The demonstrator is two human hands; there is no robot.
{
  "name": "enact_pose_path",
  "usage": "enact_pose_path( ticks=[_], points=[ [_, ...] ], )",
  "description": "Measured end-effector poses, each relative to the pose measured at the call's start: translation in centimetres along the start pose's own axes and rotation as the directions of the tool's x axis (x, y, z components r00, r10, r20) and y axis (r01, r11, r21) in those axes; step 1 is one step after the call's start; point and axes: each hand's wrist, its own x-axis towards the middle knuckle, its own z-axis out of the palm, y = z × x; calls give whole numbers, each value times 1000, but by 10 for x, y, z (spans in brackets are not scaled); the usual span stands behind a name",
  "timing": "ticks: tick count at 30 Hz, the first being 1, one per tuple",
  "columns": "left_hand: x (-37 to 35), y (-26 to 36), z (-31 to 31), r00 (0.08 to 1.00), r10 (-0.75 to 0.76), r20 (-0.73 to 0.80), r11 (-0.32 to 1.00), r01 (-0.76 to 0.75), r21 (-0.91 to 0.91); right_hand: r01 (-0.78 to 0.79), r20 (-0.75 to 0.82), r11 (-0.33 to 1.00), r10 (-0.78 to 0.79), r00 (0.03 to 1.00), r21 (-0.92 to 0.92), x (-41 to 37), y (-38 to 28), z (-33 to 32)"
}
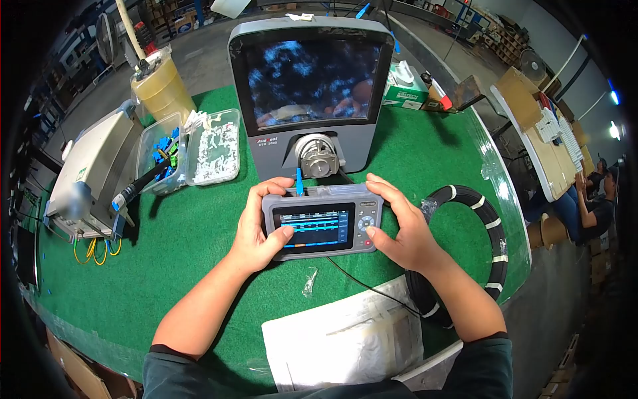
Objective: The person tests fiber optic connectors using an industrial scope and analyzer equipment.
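A grey handheld tester (323, 225) with a lit screen is held upright between my two hands, over the green mat. My left hand (258, 229) wraps its left end, fingers behind and thumb over the screen's lower left edge. At the other end, my right hand (407, 229) grips with fingers along the top corner and the thumb by the round keypad. A blue fibre connector (300, 182) stands at the tester's top edge, in front of the round metal fixture (320, 163) of a large monitor unit (309, 83). The monitor's screen shows blurry blue patches.
To the right lies a coiled black cable (498, 243), with a thin lead running under my right forearm. A bagged white sheet (332, 346) is in front. Left are plastic boxes of blue connectors (163, 149) and white pieces (214, 149), plus a bench instrument (93, 169). Another person (601, 206) sits far right.
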Motion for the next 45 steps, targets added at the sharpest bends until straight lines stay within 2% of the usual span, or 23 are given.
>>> enact_pose_path(
  ticks=[6, 29, 32, 39, 45],
  points=[
    [1, 5, 1, 1000, -6, -4, 1000, 6, 19, -129, 35, 988, 127, 991, 80, -2, 0, 0],
    [0, 3, 1, 1000, -22, -6, 1000, 22, 11, -122, 53, 991, 119, 991, 50, -2, 0, -4],
    [1, 3, 0, 1000, 29, -4, 999, -29, 19, -120, 48, 992, 117, 992, 47, -2, 0, -3],
    [1, 4, 1, 999, -33, -4, 999, 33, -16, -81, 26, 996, 80, 996, 26, -2, 2, -3],
    [2, 4, 2, 999, -34, -16, 999, 34, -18, -110, 1, 992, 111, 994, 59, 1, 1, 0]
  ],
)
